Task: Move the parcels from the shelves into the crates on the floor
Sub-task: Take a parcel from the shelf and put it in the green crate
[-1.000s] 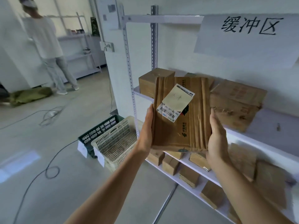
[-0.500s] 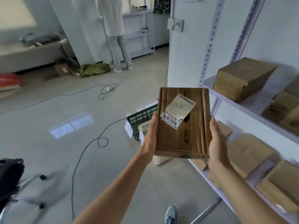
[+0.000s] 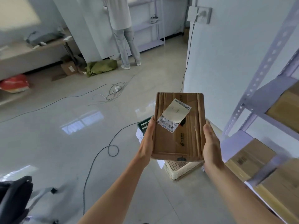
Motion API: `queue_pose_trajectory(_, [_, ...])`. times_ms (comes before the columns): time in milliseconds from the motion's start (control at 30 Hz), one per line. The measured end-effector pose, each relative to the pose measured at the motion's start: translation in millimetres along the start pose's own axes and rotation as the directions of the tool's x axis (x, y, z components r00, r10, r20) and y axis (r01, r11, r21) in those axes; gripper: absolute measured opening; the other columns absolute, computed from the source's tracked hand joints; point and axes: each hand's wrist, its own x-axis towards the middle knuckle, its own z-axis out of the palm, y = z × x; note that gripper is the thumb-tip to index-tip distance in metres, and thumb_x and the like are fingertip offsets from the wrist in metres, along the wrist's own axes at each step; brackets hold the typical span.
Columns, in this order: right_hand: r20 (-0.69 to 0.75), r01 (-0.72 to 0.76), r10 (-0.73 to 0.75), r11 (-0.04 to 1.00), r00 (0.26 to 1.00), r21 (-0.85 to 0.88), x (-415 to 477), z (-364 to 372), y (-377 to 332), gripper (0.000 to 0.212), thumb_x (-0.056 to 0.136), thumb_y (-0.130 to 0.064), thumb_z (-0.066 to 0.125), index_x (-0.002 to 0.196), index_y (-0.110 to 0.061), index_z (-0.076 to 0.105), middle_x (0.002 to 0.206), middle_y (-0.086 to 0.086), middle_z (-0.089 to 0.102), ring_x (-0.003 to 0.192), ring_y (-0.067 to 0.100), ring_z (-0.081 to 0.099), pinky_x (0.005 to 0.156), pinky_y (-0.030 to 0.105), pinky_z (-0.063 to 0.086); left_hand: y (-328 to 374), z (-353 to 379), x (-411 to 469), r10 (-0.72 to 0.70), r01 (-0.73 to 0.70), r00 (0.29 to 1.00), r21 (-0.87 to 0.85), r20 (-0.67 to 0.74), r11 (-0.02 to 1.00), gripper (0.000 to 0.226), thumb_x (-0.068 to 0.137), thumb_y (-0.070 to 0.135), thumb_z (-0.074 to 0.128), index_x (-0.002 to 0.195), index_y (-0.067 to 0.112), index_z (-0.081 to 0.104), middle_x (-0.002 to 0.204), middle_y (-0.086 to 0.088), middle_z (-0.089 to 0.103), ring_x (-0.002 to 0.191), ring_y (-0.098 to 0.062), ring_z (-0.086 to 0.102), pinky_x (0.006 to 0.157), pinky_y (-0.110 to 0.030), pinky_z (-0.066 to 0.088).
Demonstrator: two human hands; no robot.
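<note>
Flat cardboard parcel (image 3: 178, 135) is up in the air, gripped on both long edges: left hand (image 3: 148, 139) one side, right hand (image 3: 210, 143) the other, thumbs along the sides, fingers tucked out of sight underneath. It looks light, stiff and creased, so those edges are the place to hold. The cream crate (image 3: 179, 169) waits right below the fingers, with the green crate (image 3: 144, 124) just beyond.

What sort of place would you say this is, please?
Probably a parcel storeroom: metal shelving holds cardboard boxes, plastic crates sit on the floor, and the carried parcel bears a barcode label.
</note>
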Motion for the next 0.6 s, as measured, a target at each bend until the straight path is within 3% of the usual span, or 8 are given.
queue_pose_trajectory(133, [-0.036, -0.029, 0.030, 0.999, 0.999, 0.034, 41, 53, 3, 0.079, 0.092, -0.071, 0.041, 0.163, -0.036, 0.036, 0.164, -0.022, 0.035, 0.146, -0.002, 0.031, 0.124, 0.033, 0.022, 7, -40, 59, -0.047, 0.047, 0.998, 0.010, 0.046, 0.999, 0.053, 0.101, 0.073, 0.039, 0.135, 0.044, 0.068, 0.131, 0.016, 0.077, 0.122, -0.005, 0.072, 0.088, -0.016, 0.059])
queue_pose_trajectory(200, [-0.078, -0.031, 0.034, 0.999, 0.996, 0.037, 63, 85, 8, 0.075, 0.096, -0.070, 0.040, 0.163, -0.037, 0.037, 0.167, -0.018, 0.034, 0.146, 0.000, 0.031, 0.124, 0.035, 0.022, 10, -67, 95, -0.042, 0.040, 0.998, 0.043, 0.038, 0.998, 0.063, 0.102, 0.076, 0.039, 0.145, 0.036, 0.063, 0.141, 0.006, 0.072, 0.130, -0.013, 0.069, 0.097, -0.024, 0.059])
queue_pose_trajectory(267, [-0.112, -0.041, 0.046, 0.998, 0.993, 0.044, 83, 121, 13, 0.075, 0.096, -0.070, 0.041, 0.163, -0.037, 0.037, 0.168, -0.017, 0.034, 0.147, 0.001, 0.031, 0.124, 0.036, 0.022, 14, -96, 133, -0.047, 0.043, 0.997, 0.053, 0.061, 0.998, 0.074, 0.099, 0.075, 0.037, 0.155, 0.029, 0.053, 0.153, -0.001, 0.062, 0.141, -0.020, 0.060, 0.117, -0.042, 0.050])
queue_pose_trajectory(333, [-0.148, -0.068, 0.075, 0.996, 0.986, 0.051, 99, 156, 16, 0.078, 0.093, -0.072, 0.041, 0.163, -0.038, 0.035, 0.169, -0.017, 0.033, 0.148, 0.003, 0.031, 0.121, 0.034, 0.024, 21, -125, 167, -0.047, 0.039, 0.992, 0.073, 0.113, 0.997, 0.075, 0.098, 0.074, 0.037, 0.151, 0.023, 0.052, 0.151, -0.006, 0.062, 0.140, -0.025, 0.059, 0.121, -0.052, 0.045])
queue_pose_trajectory(600, [-0.282, -0.125, 0.150, 0.987, 0.948, 0.106, 158, 250, 27, 0.081, 0.093, -0.071, 0.042, 0.165, -0.035, 0.032, 0.171, -0.015, 0.033, 0.155, 0.005, 0.030, 0.130, 0.044, 0.023, 56, -196, 275, -0.173, 0.117, 0.953, 0.227, 0.247, 0.967, 0.074, 0.100, 0.079, 0.036, 0.144, 0.026, 0.061, 0.140, -0.002, 0.070, 0.131, -0.020, 0.066, 0.114, -0.044, 0.051])
